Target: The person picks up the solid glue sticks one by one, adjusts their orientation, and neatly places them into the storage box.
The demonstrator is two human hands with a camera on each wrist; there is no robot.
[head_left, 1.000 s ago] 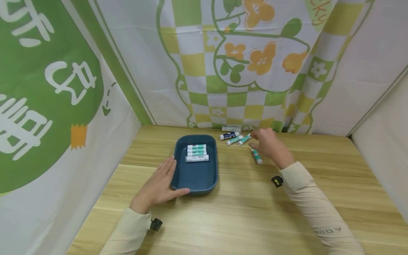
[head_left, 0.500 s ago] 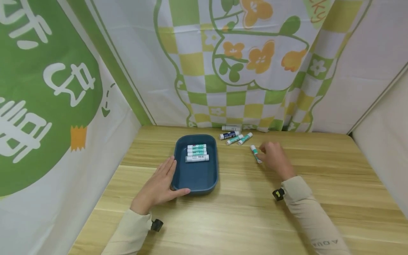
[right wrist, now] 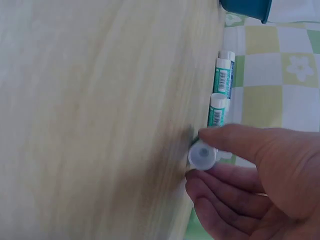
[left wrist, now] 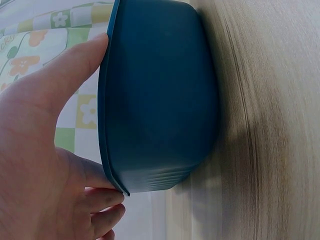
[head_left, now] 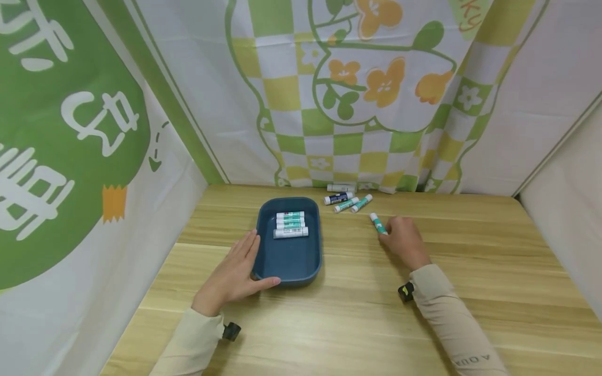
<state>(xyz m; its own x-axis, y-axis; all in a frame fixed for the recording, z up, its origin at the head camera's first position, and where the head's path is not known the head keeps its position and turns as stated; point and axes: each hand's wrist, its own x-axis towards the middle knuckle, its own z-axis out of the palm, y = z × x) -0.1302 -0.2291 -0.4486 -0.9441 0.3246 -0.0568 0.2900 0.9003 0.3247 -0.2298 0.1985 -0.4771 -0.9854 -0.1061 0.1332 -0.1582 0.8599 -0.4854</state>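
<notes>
My right hand (head_left: 404,243) pinches a glue stick (head_left: 378,223) with a green label and white ends, lying on the table right of the tray. In the right wrist view, the thumb and fingers close around its round white end (right wrist: 202,156). My left hand (head_left: 230,277) rests with extended fingers along the left side of a dark blue tray (head_left: 289,263), its thumb on the near rim. In the left wrist view, the thumb (left wrist: 80,62) and fingertips touch the tray's rim. Several glue sticks (head_left: 290,233) lie in a row at the tray's far half.
Behind the tray's right side, several more glue sticks (head_left: 361,203) lie loosely grouped, one with a dark blue label (head_left: 338,198). A white tube (head_left: 341,188) lies against the patterned curtain (head_left: 348,146) at the back edge of the wooden table (head_left: 329,324).
My right hand has come back toward me from near the loose group and taken hold of the nearest glue stick. My left hand and the tray have stayed put.
</notes>
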